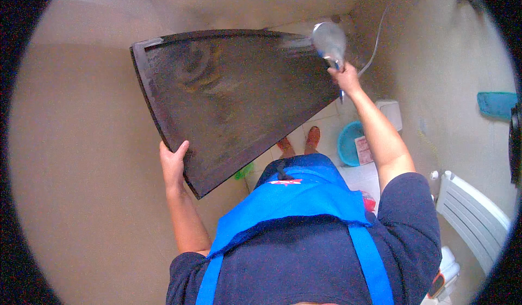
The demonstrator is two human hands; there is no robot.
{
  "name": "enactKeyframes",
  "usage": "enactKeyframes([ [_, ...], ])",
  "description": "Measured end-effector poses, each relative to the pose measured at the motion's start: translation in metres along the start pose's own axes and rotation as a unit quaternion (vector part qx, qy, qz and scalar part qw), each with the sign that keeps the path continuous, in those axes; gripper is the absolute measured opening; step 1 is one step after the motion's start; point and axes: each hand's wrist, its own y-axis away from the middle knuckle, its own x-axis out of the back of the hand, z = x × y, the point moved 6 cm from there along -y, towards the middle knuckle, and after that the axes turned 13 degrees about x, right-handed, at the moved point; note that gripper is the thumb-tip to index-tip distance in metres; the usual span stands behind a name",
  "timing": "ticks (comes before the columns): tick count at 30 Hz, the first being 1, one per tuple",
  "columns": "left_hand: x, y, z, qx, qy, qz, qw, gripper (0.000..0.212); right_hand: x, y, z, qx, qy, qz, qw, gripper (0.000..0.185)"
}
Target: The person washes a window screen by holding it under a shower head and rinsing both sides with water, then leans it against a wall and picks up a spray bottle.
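A large dark framed panel (pixel 244 97) is tilted up in front of me, wet-looking, with pale streaks along its upper edge. I cannot tell whether its face is mesh or solid. My left hand (pixel 174 160) grips the panel's left edge near the lower corner, thumb on the face. In my right hand (pixel 347 78) is the handle of a hand shower head (pixel 329 40), raised by the panel's upper right corner. The panel's right corner is partly hidden behind the shower head and my hand. Whether water is running is not clear.
A pale shower hose (pixel 380 36) hangs by the right wall. On the tiled floor (pixel 326 115) stands a turquoise basin (pixel 346 144) near my feet. A white slatted seat (pixel 473 215) and a teal shelf (pixel 495 104) are at the right; a plain wall (pixel 81 142) rises at the left.
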Motion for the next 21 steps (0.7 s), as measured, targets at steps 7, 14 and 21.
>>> enactKeyframes([
  [7,-0.011,0.015,0.007,-0.007,-0.001,-0.006,1.0,0.036,0.05,0.068,0.057,-0.046,0.158,0.045,0.985,0.028],
  [14,-0.01,0.015,0.002,-0.01,0.025,-0.021,0.999,0.036,0.062,0.129,0.093,-0.08,0.173,0.034,0.981,0.023],
  [21,-0.018,0.026,0.013,-0.025,0.099,-0.029,0.994,0.037,0.062,0.143,0.093,-0.086,0.054,0.022,0.995,0.019],
])
